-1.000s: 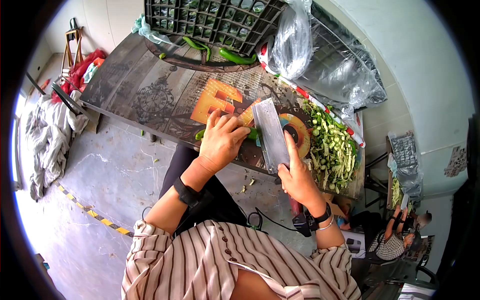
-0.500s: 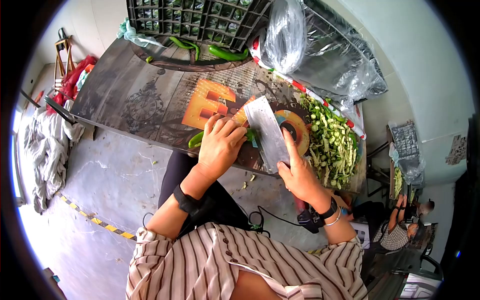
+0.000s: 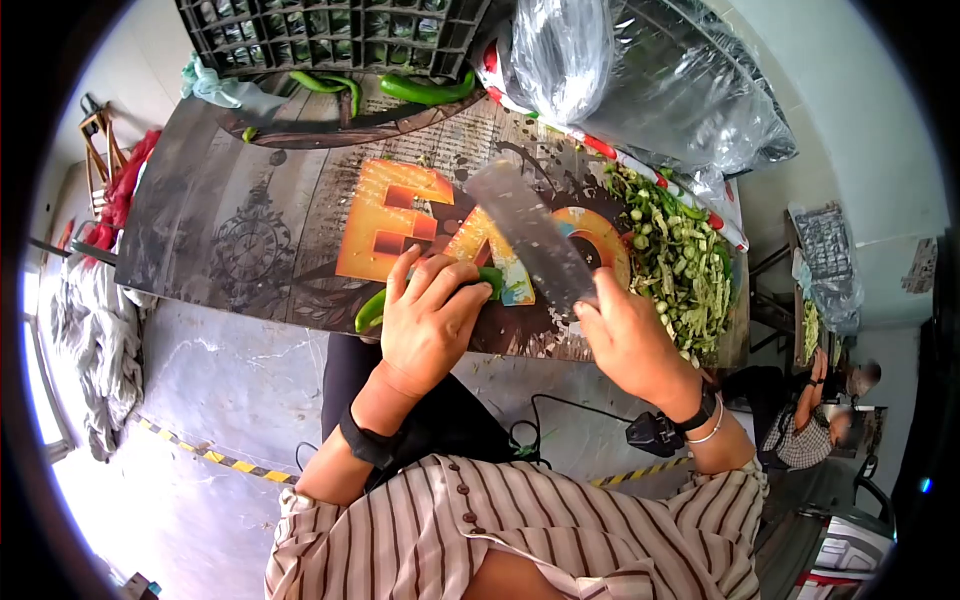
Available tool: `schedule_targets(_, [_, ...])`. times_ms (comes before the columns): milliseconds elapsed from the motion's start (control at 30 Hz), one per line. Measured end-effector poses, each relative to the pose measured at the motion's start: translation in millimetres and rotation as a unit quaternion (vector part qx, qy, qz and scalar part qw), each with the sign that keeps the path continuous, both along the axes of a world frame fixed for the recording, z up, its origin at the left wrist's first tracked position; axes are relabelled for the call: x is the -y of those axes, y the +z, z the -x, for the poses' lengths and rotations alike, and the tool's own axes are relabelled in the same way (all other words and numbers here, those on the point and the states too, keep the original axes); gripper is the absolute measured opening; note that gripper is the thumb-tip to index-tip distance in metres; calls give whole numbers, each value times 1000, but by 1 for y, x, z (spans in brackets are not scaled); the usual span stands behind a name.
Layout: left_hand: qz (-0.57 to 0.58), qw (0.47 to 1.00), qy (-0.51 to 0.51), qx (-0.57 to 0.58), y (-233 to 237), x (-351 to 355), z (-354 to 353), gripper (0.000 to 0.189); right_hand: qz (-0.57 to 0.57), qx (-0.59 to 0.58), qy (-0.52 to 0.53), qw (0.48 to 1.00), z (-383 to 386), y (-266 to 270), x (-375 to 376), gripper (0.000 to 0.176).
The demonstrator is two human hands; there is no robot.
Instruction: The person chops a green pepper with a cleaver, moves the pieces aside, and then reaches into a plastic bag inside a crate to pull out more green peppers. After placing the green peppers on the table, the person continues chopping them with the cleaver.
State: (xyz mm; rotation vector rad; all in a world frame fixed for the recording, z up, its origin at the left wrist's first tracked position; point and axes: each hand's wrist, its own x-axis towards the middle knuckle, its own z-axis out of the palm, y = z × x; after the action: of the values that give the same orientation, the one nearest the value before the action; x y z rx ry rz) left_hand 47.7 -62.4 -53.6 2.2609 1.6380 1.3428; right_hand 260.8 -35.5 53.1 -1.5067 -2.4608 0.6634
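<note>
My left hand (image 3: 430,320) lies flat over a green pepper (image 3: 371,311), fingers close together and curled down on it, pinning it to the counter (image 3: 230,230). The pepper lies along the near edge, about midway along it. One end pokes out left of my palm and the other shows just past my fingertips.

My right hand (image 3: 625,340) is closed tight around the handle of a cleaver (image 3: 530,235). The broad blade slants from my fist toward the far edge, just right of my left fingertips. It is blurred, and I cannot tell whether its edge touches the counter or the pepper.

To the right of the blade, at the right end of the counter, a heap of cut pepper pieces (image 3: 680,260) spreads out. At the far edge sits a dark plastic crate (image 3: 330,30), with a few whole peppers (image 3: 425,90) lying in front of it. Beside the crate, at the far right corner, is a crumpled clear plastic bag (image 3: 640,80).

Beyond the right end of the counter, another person (image 3: 810,430) sits lower down, well apart from me.
</note>
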Motion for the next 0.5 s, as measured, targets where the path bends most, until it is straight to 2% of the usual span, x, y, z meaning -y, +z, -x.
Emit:
schedule_targets(200, [0,1000,20,-9,1,1,-1,20,35,-3,24,999,14,-5,-9,19])
schedule_targets(300, [3,1000,12,-18,1,2,0,20,26,9,78,997,16,-8,-9,17])
schedule_targets(400, [2,1000,6,-22,1,2,1,24,64,0,45,997,13,-4,-8,17])
schedule_targets(500, [0,1000,4,-20,0,2,1,23,42,-11,37,998,10,-8,-8,18])
